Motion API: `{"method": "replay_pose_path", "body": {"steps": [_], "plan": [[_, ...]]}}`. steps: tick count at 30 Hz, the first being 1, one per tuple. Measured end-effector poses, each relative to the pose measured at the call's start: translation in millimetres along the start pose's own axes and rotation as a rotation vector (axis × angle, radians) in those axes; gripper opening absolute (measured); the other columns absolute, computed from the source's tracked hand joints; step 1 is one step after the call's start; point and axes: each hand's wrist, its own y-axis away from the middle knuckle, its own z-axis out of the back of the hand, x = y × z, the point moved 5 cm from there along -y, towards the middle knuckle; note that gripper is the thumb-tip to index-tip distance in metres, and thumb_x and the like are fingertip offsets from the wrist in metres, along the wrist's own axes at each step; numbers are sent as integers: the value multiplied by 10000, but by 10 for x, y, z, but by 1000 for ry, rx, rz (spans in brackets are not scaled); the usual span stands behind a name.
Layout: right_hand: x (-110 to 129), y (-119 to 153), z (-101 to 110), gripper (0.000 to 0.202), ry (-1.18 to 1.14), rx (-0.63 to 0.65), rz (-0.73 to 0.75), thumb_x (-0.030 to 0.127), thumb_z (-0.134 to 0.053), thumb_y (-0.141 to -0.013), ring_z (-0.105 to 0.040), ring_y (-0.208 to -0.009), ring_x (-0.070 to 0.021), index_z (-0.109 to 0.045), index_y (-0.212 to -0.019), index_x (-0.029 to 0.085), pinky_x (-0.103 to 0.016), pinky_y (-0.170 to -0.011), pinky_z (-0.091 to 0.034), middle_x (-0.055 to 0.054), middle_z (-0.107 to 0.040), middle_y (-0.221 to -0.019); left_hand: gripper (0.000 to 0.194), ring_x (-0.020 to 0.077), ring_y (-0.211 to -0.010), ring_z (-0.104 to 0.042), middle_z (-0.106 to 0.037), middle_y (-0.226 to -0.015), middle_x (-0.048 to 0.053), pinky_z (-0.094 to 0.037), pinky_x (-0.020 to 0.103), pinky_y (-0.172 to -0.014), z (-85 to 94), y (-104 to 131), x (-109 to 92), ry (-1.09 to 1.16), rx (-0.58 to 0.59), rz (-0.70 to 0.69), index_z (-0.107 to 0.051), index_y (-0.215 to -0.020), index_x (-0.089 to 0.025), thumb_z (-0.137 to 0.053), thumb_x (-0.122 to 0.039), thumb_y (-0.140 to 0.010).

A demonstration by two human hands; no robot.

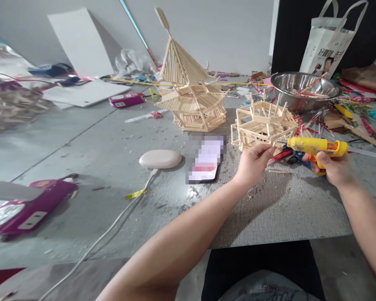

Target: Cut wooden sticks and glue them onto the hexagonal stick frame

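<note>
My right hand [332, 167] is wrapped round the grip of a yellow hot glue gun [313, 145], its metal nozzle pointing left. Close to that nozzle, my left hand [253, 164] is closed in a pinch; what sits between the fingertips is too small to make out. Just behind both hands stands a low openwork frame of thin wooden sticks [263, 125], with several sticks upright on top. Farther back to the left is a taller pagoda model of the same sticks [191, 96], with a pointed roof. One loose stick [279, 172] lies below the nozzle.
A phone [207, 161] and a white oval device [160, 159] with a cable lie left of my hands. Purple machines [50, 198] stand at the left. A metal bowl [305, 100], a white bag [329, 42] and a small brush [335, 122] are at the right among scraps.
</note>
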Motion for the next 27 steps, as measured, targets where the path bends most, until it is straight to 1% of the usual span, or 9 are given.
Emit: {"method": "replay_pose_path", "body": {"steps": [6,12,18,24,27], "plan": [[-11,2,15,234,38,-14,-28,492,-624,-728,-416,-391,-97,-649,-701,262,-255,-336,-288,-1,-587,-553,180,65,-532,-445,-574,-631,-12,-341,202,-475,3,-6,8,-13,0,-8,-633,-763,-171,-559,-335,-774],[16,1,-7,276,69,-2,-27,506,-616,-730,-405,-392,-86,-631,-682,234,-242,-342,-287,12,-556,-523,184,60,-521,-433,-567,-620,-17,-340,199,-472,7,-3,4,-16,3,-19,-633,-754,-166,-562,-335,-773],[-26,-6,18,313,100,3,-64,525,-613,-724,-403,-394,-98,-612,-669,217,-251,-349,-279,24,-436,-434,180,60,-519,-438,-569,-612,-19,-347,196,-470,9,2,-41,-9,6,-51,-628,-740,-169,-569,-337,-764],[-20,-6,15,318,109,3,-66,542,-611,-716,-391,-389,-96,-606,-665,228,-246,-347,-272,33,-423,-421,145,56,-503,-433,-566,-602,-25,-349,198,-468,16,0,-36,-6,-14,-62,-618,-714,-171,-583,-307,-750],[-29,2,26,318,112,1,-71,532,-605,-726,-393,-390,-88,-609,-671,219,-243,-360,-287,33,-451,-446,153,57,-505,-436,-558,-593,-27,-352,199,-471,26,-4,-20,-23,-35,-69,-613,-706,-171,-592,-317,-746]]}}
